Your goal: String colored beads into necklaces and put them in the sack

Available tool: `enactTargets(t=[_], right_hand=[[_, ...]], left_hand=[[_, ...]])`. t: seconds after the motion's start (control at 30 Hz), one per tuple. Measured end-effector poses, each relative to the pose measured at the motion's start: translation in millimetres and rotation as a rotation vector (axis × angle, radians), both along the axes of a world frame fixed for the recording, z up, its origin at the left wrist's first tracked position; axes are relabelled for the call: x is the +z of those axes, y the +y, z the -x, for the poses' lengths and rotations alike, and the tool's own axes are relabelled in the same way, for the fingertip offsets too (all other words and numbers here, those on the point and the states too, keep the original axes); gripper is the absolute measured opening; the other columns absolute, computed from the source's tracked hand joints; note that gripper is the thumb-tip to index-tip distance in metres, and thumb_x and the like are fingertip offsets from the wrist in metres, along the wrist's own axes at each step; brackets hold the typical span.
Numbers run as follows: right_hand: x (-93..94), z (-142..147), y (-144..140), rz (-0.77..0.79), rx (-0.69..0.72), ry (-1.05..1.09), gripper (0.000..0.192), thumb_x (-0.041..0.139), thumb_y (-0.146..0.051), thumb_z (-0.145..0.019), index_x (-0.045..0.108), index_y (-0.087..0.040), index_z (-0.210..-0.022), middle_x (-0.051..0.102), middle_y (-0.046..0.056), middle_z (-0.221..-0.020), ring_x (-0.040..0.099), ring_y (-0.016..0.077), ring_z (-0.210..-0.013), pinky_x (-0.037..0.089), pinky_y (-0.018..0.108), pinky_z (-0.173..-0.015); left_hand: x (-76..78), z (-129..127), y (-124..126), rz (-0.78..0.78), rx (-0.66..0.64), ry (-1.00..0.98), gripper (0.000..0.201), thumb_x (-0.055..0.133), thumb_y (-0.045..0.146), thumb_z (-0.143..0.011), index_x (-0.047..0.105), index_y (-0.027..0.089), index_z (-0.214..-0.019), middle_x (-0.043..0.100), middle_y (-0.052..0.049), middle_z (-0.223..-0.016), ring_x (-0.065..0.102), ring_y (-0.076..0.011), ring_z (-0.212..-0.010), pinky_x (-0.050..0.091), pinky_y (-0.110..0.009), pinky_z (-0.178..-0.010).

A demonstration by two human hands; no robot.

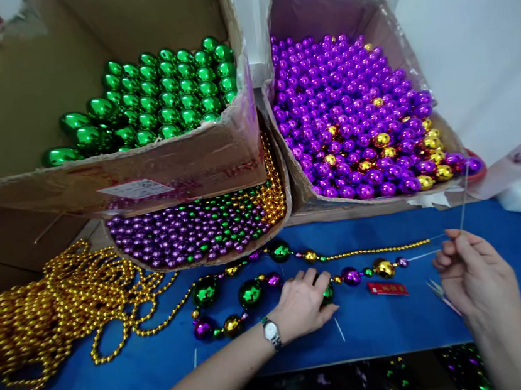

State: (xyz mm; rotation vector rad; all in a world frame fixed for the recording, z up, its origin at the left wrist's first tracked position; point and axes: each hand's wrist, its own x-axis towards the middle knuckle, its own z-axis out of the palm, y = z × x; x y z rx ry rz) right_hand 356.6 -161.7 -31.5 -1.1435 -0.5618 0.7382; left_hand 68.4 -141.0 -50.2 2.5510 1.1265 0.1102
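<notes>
A strand of large and small green, gold and purple beads (250,293) lies in a loop on the blue cloth. My left hand (302,302), wearing a wristwatch (271,331), has its fingers and thumb round a big green bead (328,294) of that strand, mostly hidden by the hand. In a pinch, my right hand (479,272) holds thin pale string (422,255). One length runs to the strand's right end, another toward a fine gold bead chain (376,250). A free end sticks up above my fingers. Below the strand lies a small red card (387,288).
A cardboard box (181,167) of green beads stands over a container of small purple, green and gold beads (189,229). Another box (293,172) holds purple and gold beads. Gold bead chains (29,318) are heaped left. Tweezers-like metal tips (438,293) show beside my right hand.
</notes>
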Motion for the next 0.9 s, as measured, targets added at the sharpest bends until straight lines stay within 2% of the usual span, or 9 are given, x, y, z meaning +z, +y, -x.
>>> enactTargets(t=[0.2, 0.43, 0.53, 0.6, 0.7, 0.8, 0.9], right_hand=[[-11.0, -6.1, 7.2, 0.048, 0.002, 0.014, 0.024, 0.074, -0.031, -0.07, 0.064, -0.018, -0.088, 0.046, -0.006, -0.058, 0.041, 0.0053, -0.047, 0.034, 0.016, -0.04], [-9.6, -22.8, 10.0, 0.007, -0.122, 0.018, 0.026, 0.074, -0.03, -0.068, 0.06, -0.019, -0.088, 0.044, -0.008, -0.056, 0.039, 0.0039, -0.044, 0.034, 0.015, -0.041], [-0.1, -23.2, 6.5, -0.025, -0.153, -0.001, 0.026, 0.072, -0.032, -0.07, 0.059, -0.02, -0.089, 0.044, -0.008, -0.057, 0.041, 0.0041, -0.045, 0.035, 0.015, -0.042], [10.1, -12.3, 2.4, -0.049, -0.156, -0.027, 0.026, 0.071, -0.034, -0.072, 0.058, -0.02, -0.091, 0.045, -0.008, -0.058, 0.042, 0.0044, -0.047, 0.036, 0.015, -0.043], [31.1, 17.9, -4.9, -0.079, -0.11, -0.076, 0.027, 0.07, -0.036, -0.075, 0.059, -0.021, -0.096, 0.048, -0.007, -0.06, 0.043, 0.0048, -0.049, 0.037, 0.016, -0.046], [53.3, 45.9, -10.3, -0.121, -0.031, -0.153, 0.025, 0.067, -0.036, -0.08, 0.06, -0.021, -0.099, 0.049, -0.006, -0.061, 0.044, 0.0054, -0.051, 0.038, 0.018, -0.048], [67.0, 50.3, -13.1, -0.16, -0.049, -0.19, 0.022, 0.067, -0.034, -0.08, 0.062, -0.02, -0.096, 0.049, -0.004, -0.061, 0.045, 0.0061, -0.053, 0.036, 0.02, -0.049]], left_hand=[[2.6, 14.0, 1.1, -0.026, 0.038, 0.026, 0.049, 0.054, 0.04, -0.081, 0.039, 0.024, -0.125, 0.051, -0.011, -0.113, 0.054, -0.0281, -0.097, 0.051, -0.04, -0.074], [-0.6, 43.1, 6.7, -0.078, 0.075, 0.076, 0.045, 0.053, 0.03, -0.079, 0.042, 0.024, -0.123, 0.05, -0.011, -0.114, 0.057, -0.0264, -0.093, 0.051, -0.04, -0.074], [-0.6, 58.1, 11.5, -0.122, 0.094, 0.107, 0.045, 0.05, 0.027, -0.081, 0.043, 0.023, -0.125, 0.05, -0.012, -0.118, 0.057, -0.0271, -0.094, 0.051, -0.04, -0.073], [1.7, 63.0, 14.2, -0.143, 0.102, 0.129, 0.046, 0.05, 0.024, -0.08, 0.043, 0.023, -0.126, 0.05, -0.013, -0.121, 0.056, -0.0285, -0.097, 0.051, -0.041, -0.074], [6.5, 60.2, 16.2, -0.173, 0.102, 0.117, 0.049, 0.054, 0.028, -0.08, 0.044, 0.022, -0.128, 0.048, -0.014, -0.127, 0.052, -0.0319, -0.106, 0.049, -0.044, -0.08], [10.0, 51.1, 15.4, -0.212, 0.061, 0.037, 0.051, 0.054, 0.035, -0.082, 0.043, 0.02, -0.129, 0.048, -0.014, -0.129, 0.049, -0.0316, -0.111, 0.046, -0.045, -0.087], [14.5, 50.3, 13.1, -0.233, 0.03, -0.021, 0.045, 0.052, 0.036, -0.085, 0.046, 0.02, -0.126, 0.053, -0.013, -0.123, 0.051, -0.0297, -0.108, 0.044, -0.044, -0.09]])
